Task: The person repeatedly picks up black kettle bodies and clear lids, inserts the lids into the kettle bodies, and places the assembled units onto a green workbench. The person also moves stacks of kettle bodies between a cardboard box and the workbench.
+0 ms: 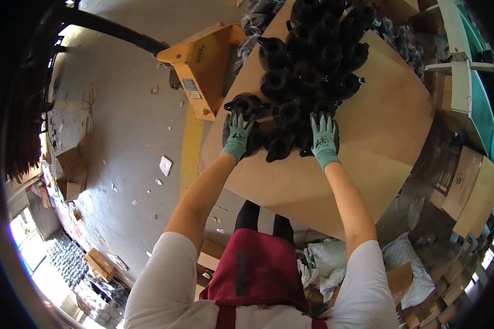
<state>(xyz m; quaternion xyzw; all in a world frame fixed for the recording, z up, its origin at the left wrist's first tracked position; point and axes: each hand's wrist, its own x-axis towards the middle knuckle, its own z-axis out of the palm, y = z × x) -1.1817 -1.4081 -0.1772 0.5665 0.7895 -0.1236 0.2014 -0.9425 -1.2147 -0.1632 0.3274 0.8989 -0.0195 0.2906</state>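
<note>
Glossy black teapots [274,85] with round open tops, short spouts and handles stand packed close together on a brown cardboard sheet [389,109]. I wear green gloves with dark palms. My left hand [236,135] lies against the near left side of the group, fingers stretched forward, beside a teapot [247,105] at the left edge. On the near right side, my right hand [325,140] has its fingers extended and rests against the outer teapots. A near-row teapot [279,145] sits between both hands. Palm contact is partly hidden.
A yellow pallet jack [200,63] stands at the left of the cardboard. Bits of litter lie on the grey floor [132,142], with an open carton [72,172] farther left. White sacks [409,263] and cardboard boxes [461,183] crowd the right side.
</note>
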